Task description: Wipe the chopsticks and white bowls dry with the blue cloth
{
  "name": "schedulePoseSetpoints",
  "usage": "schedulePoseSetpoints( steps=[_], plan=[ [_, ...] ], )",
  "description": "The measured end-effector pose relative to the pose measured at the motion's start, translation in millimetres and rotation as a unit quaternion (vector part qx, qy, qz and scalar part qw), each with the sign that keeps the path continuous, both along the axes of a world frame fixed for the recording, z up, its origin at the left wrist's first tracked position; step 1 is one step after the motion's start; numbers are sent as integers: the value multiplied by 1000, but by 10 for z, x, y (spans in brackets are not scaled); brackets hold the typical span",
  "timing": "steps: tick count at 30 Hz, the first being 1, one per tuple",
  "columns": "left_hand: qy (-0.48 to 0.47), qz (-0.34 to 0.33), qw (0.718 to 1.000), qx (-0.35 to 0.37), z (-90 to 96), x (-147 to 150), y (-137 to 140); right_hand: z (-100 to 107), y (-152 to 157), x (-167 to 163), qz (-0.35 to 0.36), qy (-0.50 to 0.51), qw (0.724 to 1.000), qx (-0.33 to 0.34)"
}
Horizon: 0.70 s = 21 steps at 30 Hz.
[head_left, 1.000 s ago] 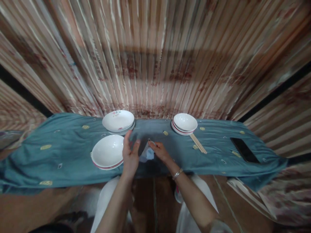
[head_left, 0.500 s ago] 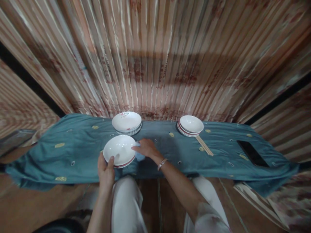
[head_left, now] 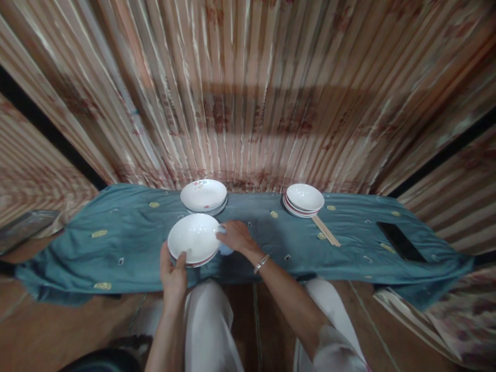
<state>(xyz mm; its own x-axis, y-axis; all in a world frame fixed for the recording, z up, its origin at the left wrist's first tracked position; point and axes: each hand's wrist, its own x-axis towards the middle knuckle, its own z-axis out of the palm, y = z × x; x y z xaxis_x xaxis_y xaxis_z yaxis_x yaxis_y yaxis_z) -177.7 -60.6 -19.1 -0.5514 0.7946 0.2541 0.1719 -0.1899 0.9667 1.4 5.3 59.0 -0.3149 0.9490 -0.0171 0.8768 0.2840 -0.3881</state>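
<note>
A white bowl (head_left: pixel 194 237) with a red band on its outside is tilted slightly toward me above the near left of the cloth-covered table. My left hand (head_left: pixel 174 271) grips its lower left rim, thumb on the inside and fingers beneath. At the bowl's right rim, my right hand (head_left: pixel 237 236) pinches a light blue cloth (head_left: pixel 226 249) against the edge. Part of the cloth hangs below the fingers. Just behind the bowl stands a stack of white plates (head_left: pixel 203 195) with a floral pattern.
On the teal tablecloth (head_left: pixel 267 243), a stack of white bowls (head_left: pixel 305 199) stands at the back right, with wooden chopsticks (head_left: pixel 326 231) beside it. A black phone (head_left: pixel 401 242) lies at the far right. A pleated curtain (head_left: pixel 248 103) hangs behind the table.
The bowl and both hands have shifted slightly to the right in the picture. The cloth stays at the bowl's right rim. The stacks and chopsticks stay in place.
</note>
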Motion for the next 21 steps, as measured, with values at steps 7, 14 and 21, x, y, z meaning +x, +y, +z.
schedulePoseSetpoints(
  steps=[7,14,21],
  plan=[
    [-70,-41,996,34,601,434,-130,181,-202,337,-80,148,984,56],
    [-167,-173,971,4,903,1066,-128,122,-341,952,-146,338,922,117],
    [-262,-283,922,-30,846,1574,137,-90,-393,1425,-224,392,884,119]
  ],
)
